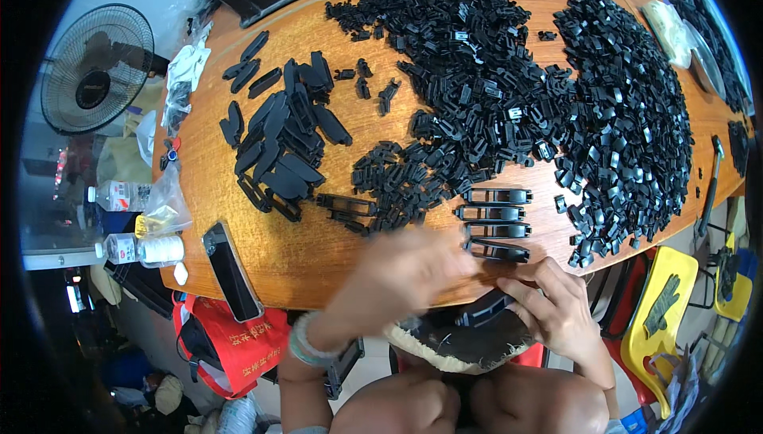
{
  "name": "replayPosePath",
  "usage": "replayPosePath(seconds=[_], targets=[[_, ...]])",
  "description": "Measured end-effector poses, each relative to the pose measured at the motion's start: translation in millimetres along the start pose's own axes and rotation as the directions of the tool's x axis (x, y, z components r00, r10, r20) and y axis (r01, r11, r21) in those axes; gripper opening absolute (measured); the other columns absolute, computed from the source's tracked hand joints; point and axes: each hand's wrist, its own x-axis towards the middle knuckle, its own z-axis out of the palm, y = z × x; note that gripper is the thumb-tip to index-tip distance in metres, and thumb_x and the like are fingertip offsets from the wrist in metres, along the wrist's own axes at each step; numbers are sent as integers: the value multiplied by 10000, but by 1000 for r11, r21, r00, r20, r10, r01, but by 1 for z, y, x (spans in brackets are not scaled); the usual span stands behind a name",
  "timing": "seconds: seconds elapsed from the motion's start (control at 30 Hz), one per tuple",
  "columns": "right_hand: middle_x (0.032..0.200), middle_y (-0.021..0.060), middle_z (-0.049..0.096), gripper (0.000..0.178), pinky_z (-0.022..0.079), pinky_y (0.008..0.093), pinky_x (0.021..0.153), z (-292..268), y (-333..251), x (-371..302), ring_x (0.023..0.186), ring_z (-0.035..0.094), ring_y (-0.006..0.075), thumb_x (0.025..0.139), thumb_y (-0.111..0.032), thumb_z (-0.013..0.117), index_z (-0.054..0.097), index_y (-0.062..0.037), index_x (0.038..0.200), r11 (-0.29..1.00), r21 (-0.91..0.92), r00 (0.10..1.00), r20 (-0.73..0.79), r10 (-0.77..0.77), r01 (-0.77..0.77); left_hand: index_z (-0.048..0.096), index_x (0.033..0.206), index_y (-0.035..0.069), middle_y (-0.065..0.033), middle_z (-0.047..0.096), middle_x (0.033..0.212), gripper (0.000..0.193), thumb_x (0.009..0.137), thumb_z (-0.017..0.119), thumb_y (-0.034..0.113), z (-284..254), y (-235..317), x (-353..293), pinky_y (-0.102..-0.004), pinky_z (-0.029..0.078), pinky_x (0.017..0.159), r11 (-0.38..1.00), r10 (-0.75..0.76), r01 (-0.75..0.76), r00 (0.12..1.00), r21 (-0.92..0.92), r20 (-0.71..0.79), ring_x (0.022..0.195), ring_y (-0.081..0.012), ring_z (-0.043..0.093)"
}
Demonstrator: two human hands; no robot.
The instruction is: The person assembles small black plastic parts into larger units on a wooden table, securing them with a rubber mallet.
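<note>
My right hand (556, 307) pinches one end of a long black plastic part (486, 308). That part is held over a dark pad with a frayed cream edge (445, 361) at the table's near edge. My left hand (409, 271) is smeared by motion above the near edge, left of the part, and its fingers cannot be made out. Just beyond the hands, several black slotted plastic pieces (497, 213) lie in a neat row. Small black clips (401, 184) are heaped beyond my left hand. Farther left lies a loose pile of long black covers (290, 132).
A large heap of black clips (477, 60) spreads over the far middle, and shiny curved black pieces (628, 116) cover the right. A phone (232, 271) lies at the left edge near bottles (127, 249) and a red bag (238, 346). A yellow stool (660, 315) stands right.
</note>
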Motion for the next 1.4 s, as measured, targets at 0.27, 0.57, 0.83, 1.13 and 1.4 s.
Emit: replayPosePath(seconds=[0.27, 0.57, 0.83, 1.13, 1.4], targets=[[891, 113, 566, 333, 482, 371, 603, 11, 1, 0, 772, 589, 286, 666, -52, 745, 617, 1, 969, 944, -165, 958, -58, 281, -287, 655, 778, -57, -209, 648, 814, 295, 818, 659, 236, -128, -109, 87, -402, 475, 699, 695, -114, 487, 801, 529, -588, 761, -338, 637], [871, 101, 564, 217, 491, 353, 596, 7, 32, 3, 757, 587, 272, 714, -15, 694, 618, -17, 917, 964, -89, 930, -301, 213, -250, 596, 636, -13, -75, 579, 568, 295, 735, 727, 232, -125, -165, 124, -351, 415, 552, 673, -420, 674, 688, 305, -593, 540, -144, 525], [861, 97, 543, 182, 451, 357, 728, -20, 66, 33, 817, 530, 270, 712, 71, 637, 662, -5, 875, 873, -324, 899, -366, 240, -365, 610, 804, 26, -73, 649, 742, 209, 772, 745, 183, -131, -81, 103, -224, 447, 580, 855, -519, 426, 679, -298, -519, 595, -110, 584], [913, 103, 542, 149, 429, 365, 804, -28, 77, 33, 885, 509, 282, 691, 43, 665, 610, 11, 827, 901, -227, 905, -306, 294, -369, 505, 925, -20, -217, 642, 893, 158, 925, 499, 138, -12, 14, 45, -322, 545, 659, 547, -570, 375, 822, -748, -4, 680, -225, 652], [966, 106, 555, 151, 407, 371, 757, -18, 79, 26, 861, 513, 282, 732, 45, 629, 576, 6, 867, 921, -249, 902, -388, 187, -299, 460, 1158, -91, -228, 633, 1013, 334, 907, 507, 123, 27, 12, 20, -289, 520, 716, 143, -422, 398, 853, -906, 308, 799, -241, 670]])
